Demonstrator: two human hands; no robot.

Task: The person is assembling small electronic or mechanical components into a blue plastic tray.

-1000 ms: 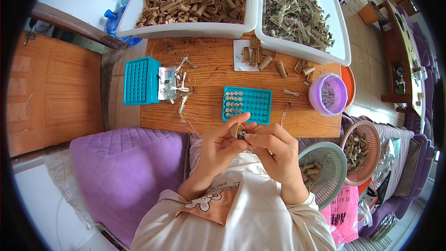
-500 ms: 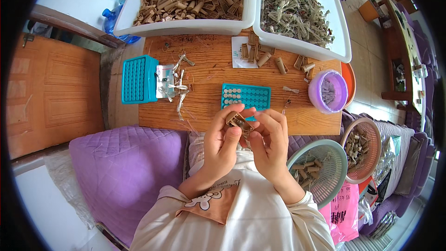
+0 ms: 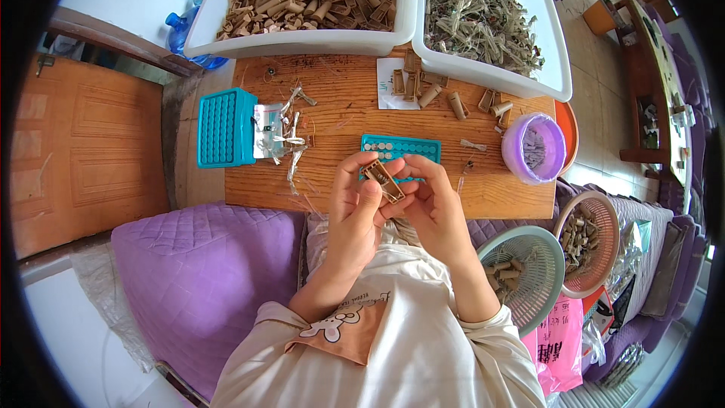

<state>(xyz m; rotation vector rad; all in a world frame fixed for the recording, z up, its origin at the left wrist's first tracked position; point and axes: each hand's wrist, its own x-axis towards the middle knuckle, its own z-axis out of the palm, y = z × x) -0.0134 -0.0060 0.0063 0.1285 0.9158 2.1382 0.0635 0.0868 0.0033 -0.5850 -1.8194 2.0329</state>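
Between my two hands, just past the near edge of the table, is a small brown plastic casing [image 3: 384, 181], its open hollow side facing up. My left hand [image 3: 352, 208] grips its left end with thumb and fingers. The fingers of my right hand [image 3: 434, 208] close on its right end. Small details inside the casing are too fine to make out. Behind the hands lies a teal tray [image 3: 424, 151] with rows of round slots; silver round cells sit in its left part. My hands hide its near side.
Two white bins stand at the back: one bin [image 3: 302, 46] of brown casings, one [image 3: 491, 76] of wire bundles. Loose casings [image 3: 457, 104] lie before them. A teal box [image 3: 226, 129] and wires [image 3: 293, 136] are left; a purple bucket [image 3: 515, 153], green basket [image 3: 545, 295] and pink basket [image 3: 596, 276] right.
The casing has turned so its hollow shows more fully and lies slanted. Both hands have risen slightly away from my body, and the right fingers have drawn in on the casing.
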